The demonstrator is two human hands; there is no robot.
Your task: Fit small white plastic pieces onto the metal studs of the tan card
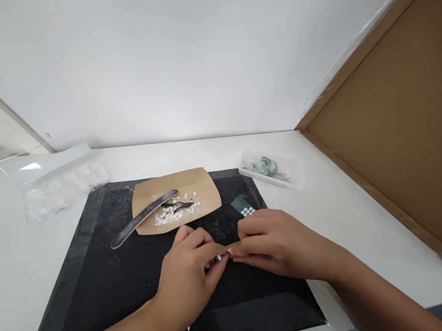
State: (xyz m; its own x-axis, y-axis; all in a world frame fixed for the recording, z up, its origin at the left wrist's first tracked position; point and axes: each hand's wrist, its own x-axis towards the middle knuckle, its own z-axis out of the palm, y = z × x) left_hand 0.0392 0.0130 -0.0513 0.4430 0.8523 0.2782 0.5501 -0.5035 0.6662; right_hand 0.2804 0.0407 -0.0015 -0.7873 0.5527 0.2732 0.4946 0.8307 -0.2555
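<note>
Two hands meet over a black mat [112, 300] laid on a white table [21, 258]. The left hand [190, 262] and right hand [273, 244] have their fingertips drawn close together, the fingers of both pinching a small tan piece [232, 246]; most of it is hidden by the grasp, so its full form cannot be told. Small white bits [219, 257] show between the left thumb and forefinger. Beyond the left fingers lies a tan tray [202, 181], bearing a heap of white chips [174, 215] and dark slivers [185, 205]; a curved black file [141, 219] rests across its left side, the near end over the mat. Just beyond the right fingers is a green sheet [239, 203] with white ovals [248, 212]. Farther out, to their right, stands a clear box [263, 180] of green packets [269, 165]; far left of the left fingers, a clear case [57, 164] with white pouches [65, 189].
</note>
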